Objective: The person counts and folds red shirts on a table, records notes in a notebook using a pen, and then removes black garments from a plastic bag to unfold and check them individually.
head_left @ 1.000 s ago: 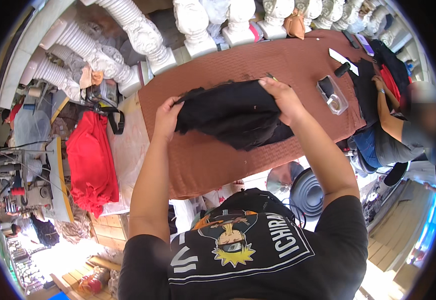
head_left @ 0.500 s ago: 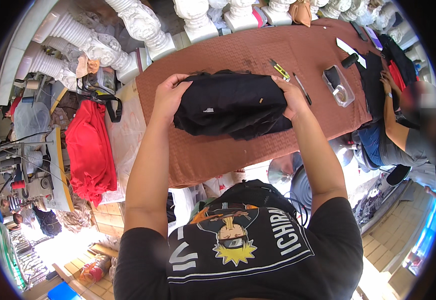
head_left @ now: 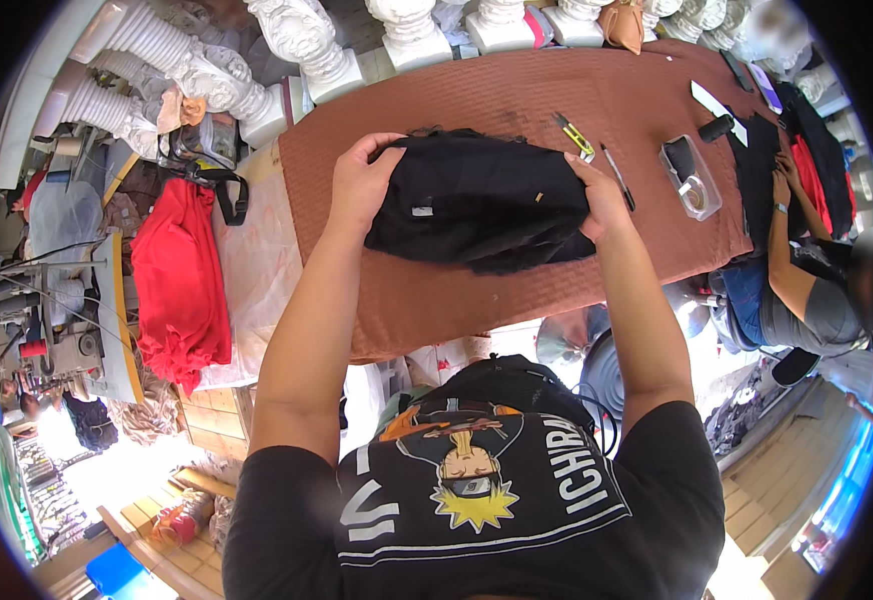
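A folded bundle of black cloth [head_left: 481, 205] lies across the brown table cover in front of me, with a small white tag and a tiny tan mark on its upper face. My left hand [head_left: 364, 180] grips its left end, thumb on top and fingers hidden behind the edge. At the opposite end my right hand [head_left: 599, 198] holds the cloth the same way. Just beyond my right hand lie yellow thread snips [head_left: 576, 138] and a dark pen [head_left: 617, 177].
A clear plastic box [head_left: 689, 178] with small items stands right of the pen. Red fabric [head_left: 181, 285] hangs at the left near a sewing machine [head_left: 61, 330]. White balusters [head_left: 306, 45] line the far edge. At the right, another person's hands [head_left: 784, 185] rest on black cloth.
The bundle looks slightly flatter and its white tag shows more plainly. Both my hands keep their hold. The whole view has shifted a little.
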`<control>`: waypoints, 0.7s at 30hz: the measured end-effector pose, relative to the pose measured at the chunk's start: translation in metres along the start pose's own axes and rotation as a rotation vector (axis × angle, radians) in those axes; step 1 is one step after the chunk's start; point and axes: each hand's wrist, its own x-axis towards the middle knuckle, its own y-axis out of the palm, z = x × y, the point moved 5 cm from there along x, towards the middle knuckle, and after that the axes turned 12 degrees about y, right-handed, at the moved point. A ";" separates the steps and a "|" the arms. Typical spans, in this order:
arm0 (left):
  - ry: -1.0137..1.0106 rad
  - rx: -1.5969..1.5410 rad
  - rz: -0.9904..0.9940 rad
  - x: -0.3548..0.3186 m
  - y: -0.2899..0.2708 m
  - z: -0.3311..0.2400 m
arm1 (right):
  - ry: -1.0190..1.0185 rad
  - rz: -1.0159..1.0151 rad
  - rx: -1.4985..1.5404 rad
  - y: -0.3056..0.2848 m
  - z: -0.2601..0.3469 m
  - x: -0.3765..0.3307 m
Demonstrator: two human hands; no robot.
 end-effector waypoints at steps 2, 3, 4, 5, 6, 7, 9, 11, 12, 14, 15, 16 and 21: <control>-0.012 0.043 0.019 0.004 0.000 0.005 | -0.003 -0.003 0.024 -0.001 -0.001 0.003; 0.049 0.062 -0.023 0.006 -0.001 0.007 | -0.006 -0.006 0.036 -0.002 -0.002 0.004; 0.111 0.079 -0.063 0.008 -0.002 0.010 | -0.010 -0.074 0.073 -0.011 -0.003 0.011; 0.171 0.092 -0.095 0.011 0.000 0.014 | -0.018 -0.151 0.113 -0.026 -0.006 0.023; 0.181 0.164 -0.084 0.014 -0.001 0.020 | -0.027 -0.227 0.152 -0.042 -0.009 0.033; 0.185 0.237 -0.074 0.015 -0.007 0.027 | -0.027 -0.283 0.182 -0.059 -0.015 0.042; 0.239 0.418 -0.039 0.012 -0.012 0.041 | -0.040 -0.403 0.245 -0.094 -0.024 0.051; 0.331 0.653 -0.014 -0.011 -0.024 0.056 | -0.021 -0.456 0.310 -0.108 -0.033 0.050; 0.336 0.719 -0.003 -0.024 -0.035 0.069 | -0.010 -0.479 0.342 -0.112 -0.037 0.049; 0.244 0.888 -0.033 -0.059 -0.057 0.103 | -0.012 -0.497 0.293 -0.116 -0.041 0.049; 0.146 0.985 -0.074 -0.080 -0.065 0.117 | -0.015 -0.509 0.267 -0.119 -0.042 0.048; 0.049 1.079 -0.101 -0.099 -0.066 0.121 | -0.049 -0.520 0.234 -0.125 -0.041 0.049; -0.106 1.361 -0.024 -0.170 -0.078 0.164 | -0.167 -0.618 0.024 -0.166 -0.046 0.060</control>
